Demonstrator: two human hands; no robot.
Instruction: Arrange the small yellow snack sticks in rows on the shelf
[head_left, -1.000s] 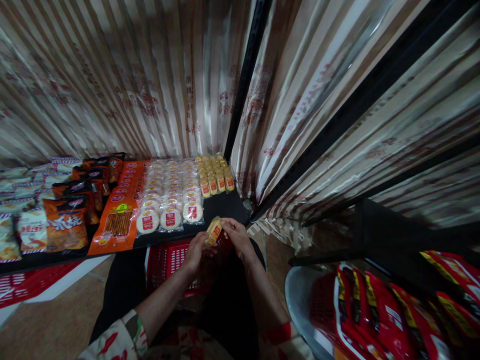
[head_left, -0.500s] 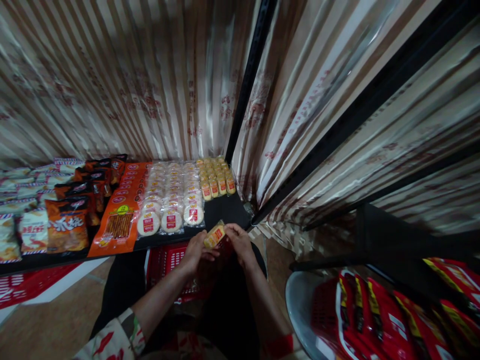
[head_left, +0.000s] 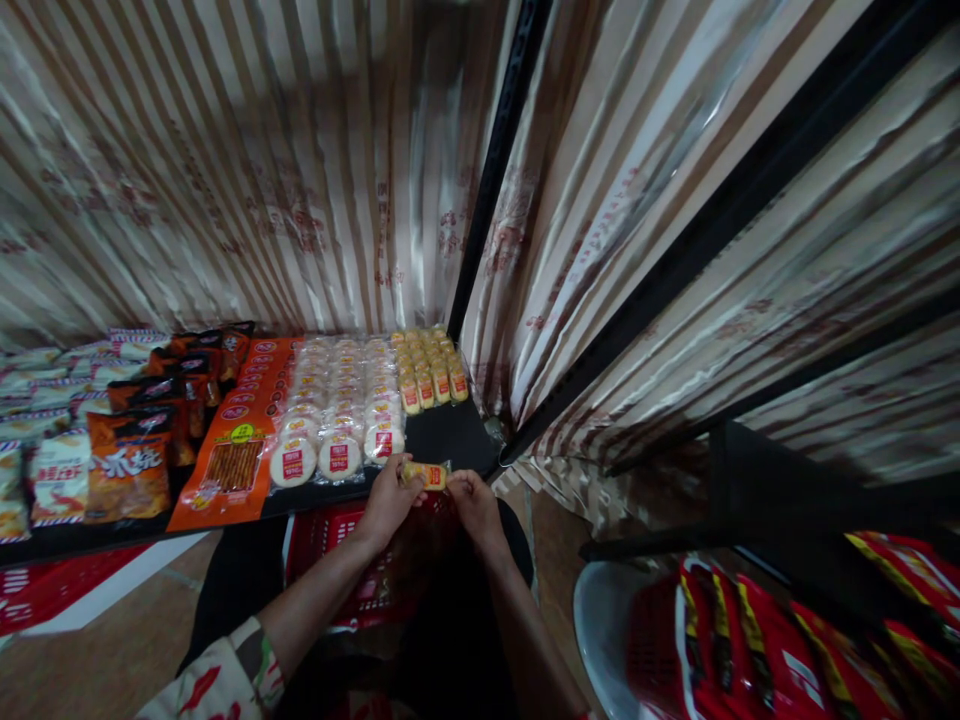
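A small yellow wrapped snack (head_left: 430, 476) with a red label lies level between my hands, just in front of the black shelf (head_left: 439, 430). My left hand (head_left: 390, 508) is closed on its left end, thumb along the wrapper. The fingertips of my right hand (head_left: 477, 508) pinch together at the clear right end of the wrapper. Behind my hands, rows of matching yellow snacks (head_left: 431, 370) stand in the shelf's right corner. Left of those sit rows of round white rice crackers (head_left: 340, 455) in clear wrappers.
An orange bag of sticks (head_left: 232, 460), orange-black chip bags (head_left: 131, 465) and white snack bags (head_left: 60, 475) fill the shelf's left part. Below my hands is a red basket (head_left: 341, 525). Black posts (head_left: 499, 170) frame the corner. Red packets (head_left: 780, 640) stand in a basket at lower right.
The snack has turned from a slant to nearly level between my hands. Both hands stay close together near the shelf's edge. The view has shifted slightly.
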